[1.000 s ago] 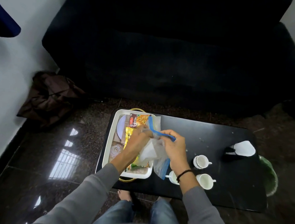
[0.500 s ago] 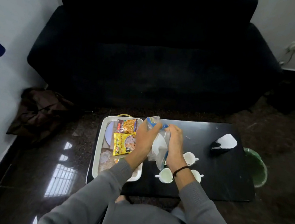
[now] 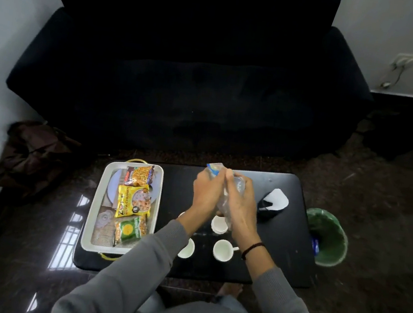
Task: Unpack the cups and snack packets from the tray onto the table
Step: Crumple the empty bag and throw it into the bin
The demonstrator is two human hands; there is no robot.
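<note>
Both my hands are raised over the table (image 3: 279, 254), right of the tray (image 3: 98, 195). My left hand (image 3: 206, 192) and right hand (image 3: 239, 206) are clenched together on a crumpled clear plastic bag (image 3: 234, 185) with a blue strip at its top. Motion blur: I cannot tell whether anything is inside it. The bag is held off the table, above the cups.

Three white cups stand upright on the table, right of the tray:
- far cup (image 3: 219, 224), directly below my right hand
- near cup (image 3: 223, 250), by my right wrist
- third cup (image 3: 187, 248), nearest the tray, partly hidden by my left sleeve

Three snack packets lie in the tray in a row. The orange packet (image 3: 139, 175) is at the far end, the yellow packet (image 3: 133, 202) in the middle and the green packet (image 3: 130, 230) at the near end.

The tray is white with gold handles.

Well right of the tray, past my hands, a black object with a white top (image 3: 272, 202) sits on the table. Farther right again, a green bin (image 3: 330, 237) stands on the floor. A black sofa (image 3: 183, 76) is beyond the tray. A brown bag (image 3: 33, 154) lies on the floor to its left.
</note>
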